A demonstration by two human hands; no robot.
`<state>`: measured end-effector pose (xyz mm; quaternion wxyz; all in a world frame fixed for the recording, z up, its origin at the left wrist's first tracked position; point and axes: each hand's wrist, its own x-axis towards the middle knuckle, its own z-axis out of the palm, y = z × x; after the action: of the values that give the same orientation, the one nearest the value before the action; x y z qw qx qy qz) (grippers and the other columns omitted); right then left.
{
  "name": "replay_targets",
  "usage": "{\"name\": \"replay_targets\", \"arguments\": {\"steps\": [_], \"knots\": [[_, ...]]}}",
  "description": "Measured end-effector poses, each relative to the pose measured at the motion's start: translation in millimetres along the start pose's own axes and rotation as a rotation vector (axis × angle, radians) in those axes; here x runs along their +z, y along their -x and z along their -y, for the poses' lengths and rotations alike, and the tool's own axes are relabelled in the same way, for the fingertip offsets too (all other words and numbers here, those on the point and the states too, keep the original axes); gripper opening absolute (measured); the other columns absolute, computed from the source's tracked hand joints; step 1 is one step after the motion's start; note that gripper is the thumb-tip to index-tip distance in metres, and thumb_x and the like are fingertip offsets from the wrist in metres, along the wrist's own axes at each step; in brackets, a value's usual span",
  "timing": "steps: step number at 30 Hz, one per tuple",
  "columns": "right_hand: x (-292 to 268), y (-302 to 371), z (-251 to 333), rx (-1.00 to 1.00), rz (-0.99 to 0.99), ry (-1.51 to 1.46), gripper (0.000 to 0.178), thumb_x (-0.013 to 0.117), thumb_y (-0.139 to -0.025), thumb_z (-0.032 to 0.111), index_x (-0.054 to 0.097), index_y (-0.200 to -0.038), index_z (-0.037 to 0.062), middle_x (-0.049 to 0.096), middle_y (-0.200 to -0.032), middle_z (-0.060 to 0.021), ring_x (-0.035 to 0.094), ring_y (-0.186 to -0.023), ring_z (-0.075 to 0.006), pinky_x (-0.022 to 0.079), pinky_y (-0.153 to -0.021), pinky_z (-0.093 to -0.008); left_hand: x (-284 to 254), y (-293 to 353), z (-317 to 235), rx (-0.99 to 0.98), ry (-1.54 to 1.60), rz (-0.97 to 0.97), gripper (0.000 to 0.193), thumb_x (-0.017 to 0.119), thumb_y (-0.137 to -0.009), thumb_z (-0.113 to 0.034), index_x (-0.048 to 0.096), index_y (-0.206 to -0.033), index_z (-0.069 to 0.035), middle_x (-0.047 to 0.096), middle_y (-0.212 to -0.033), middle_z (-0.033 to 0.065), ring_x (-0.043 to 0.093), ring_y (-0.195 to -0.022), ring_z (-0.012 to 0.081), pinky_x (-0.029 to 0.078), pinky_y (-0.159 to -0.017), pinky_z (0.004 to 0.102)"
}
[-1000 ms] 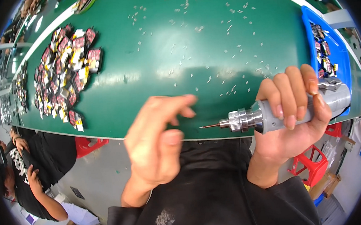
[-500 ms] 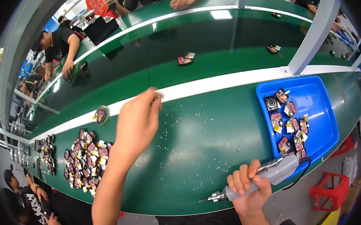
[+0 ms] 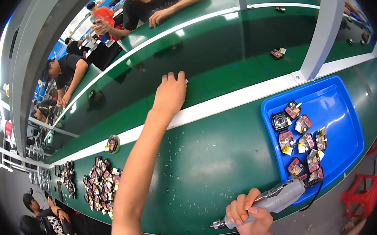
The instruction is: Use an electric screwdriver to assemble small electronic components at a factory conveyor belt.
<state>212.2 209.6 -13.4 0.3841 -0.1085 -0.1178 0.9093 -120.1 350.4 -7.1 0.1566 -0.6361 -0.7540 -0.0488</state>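
My left hand [image 3: 170, 94] reaches across the white rail onto the dark green belt, fingers curled down over a small electronic module; only a pale corner [image 3: 186, 81] of it shows beside the fingers. The rest is hidden under the hand. My right hand [image 3: 249, 218] grips a grey electric screwdriver [image 3: 281, 197] at the near edge of the table, its bit pointing left. Right of the table's middle, a blue tray [image 3: 340, 137] holds several red-and-black watch-like modules [image 3: 304, 123] with yellow and white tabs. A pile of similar modules [image 3: 101, 182] lies left of my left forearm.
A round container with a module [image 3: 112, 144] stands by the white rail [image 3: 222, 102]. Small white bits lie scattered over the green table [image 3: 226, 158]. Another module [image 3: 278, 53] rests on the belt. A grey post [image 3: 322, 34] rises behind the tray. People sit across the belt.
My left hand has moved forward from above the table to the belt and now covers the module lying there. My right hand still holds the screwdriver. The view has shifted slightly.
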Motion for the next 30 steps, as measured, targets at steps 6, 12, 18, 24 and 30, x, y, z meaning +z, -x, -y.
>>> {"name": "replay_targets", "arguments": {"steps": [6,12,18,24,30], "knots": [[-4.8,-6.6,-1.5,-0.001,0.051,0.009,0.014,0.056,-0.085,0.017,0.047,-0.089,0.0074,0.043,-0.066,-0.0047,0.044,-0.056,-0.0165,0.036,-0.06,-0.0322,-30.7,69.0,23.4,0.116,0.129,-0.149,0.039,0.056,-0.084,0.0,0.052,-0.121,0.007,0.055,-0.109,0.0217,0.054,-0.102,0.0367,0.047,-0.087,0.0419],[0.2,-13.3,-1.2,-0.011,0.038,0.068,0.012,0.054,-0.083,0.016,0.045,-0.087,0.0084,0.043,-0.065,-0.0036,0.043,-0.055,-0.0152,0.037,-0.059,-0.0305,-118.1,221.0,-17.5,0.02,0.243,0.0,0.053,0.056,-0.073,0.013,0.049,-0.126,0.009,0.054,-0.117,0.0229,0.054,-0.107,0.0393,0.046,-0.092,0.0425],[1.4,-5.7,-8.3,-0.063,-0.003,0.075,0.011,0.054,-0.082,0.012,0.044,-0.086,0.0086,0.04,-0.065,-0.0016,0.043,-0.055,-0.0132,0.037,-0.059,-0.0298,-139.1,331.0,-78.6,0.032,0.336,0.075,0.043,0.062,-0.07,0.008,0.056,-0.113,0.016,0.059,-0.113,0.0257,0.061,-0.101,0.037,0.054,-0.083,0.0402],[16.8,13.6,-28.9,0.042,0.01,0.078,0.012,0.053,-0.084,0.008,0.04,-0.086,0.0083,0.04,-0.064,-0.0015,0.043,-0.054,-0.0123,0.037,-0.06,-0.0294,-129.5,347.6,-81.4,0.048,0.347,0.028,0.041,0.063,-0.069,0.012,0.056,-0.11,0.014,0.058,-0.121,0.0275,0.062,-0.098,0.0377,0.055,-0.082,0.0411],[20.3,34.6,-61.2,0.223,0.069,0.159,0.013,0.055,-0.086,0.017,0.044,-0.087,0.0095,0.044,-0.066,-0.0021,0.046,-0.055,-0.0139,0.04,-0.063,-0.0318,-129.1,340.8,-75.0,-0.007,0.557,0.058,0.048,0.068,-0.061,0.01,0.056,-0.108,0.012,0.06,-0.116,0.0239,0.06,-0.096,0.037,0.052,-0.08,0.0418]]}}
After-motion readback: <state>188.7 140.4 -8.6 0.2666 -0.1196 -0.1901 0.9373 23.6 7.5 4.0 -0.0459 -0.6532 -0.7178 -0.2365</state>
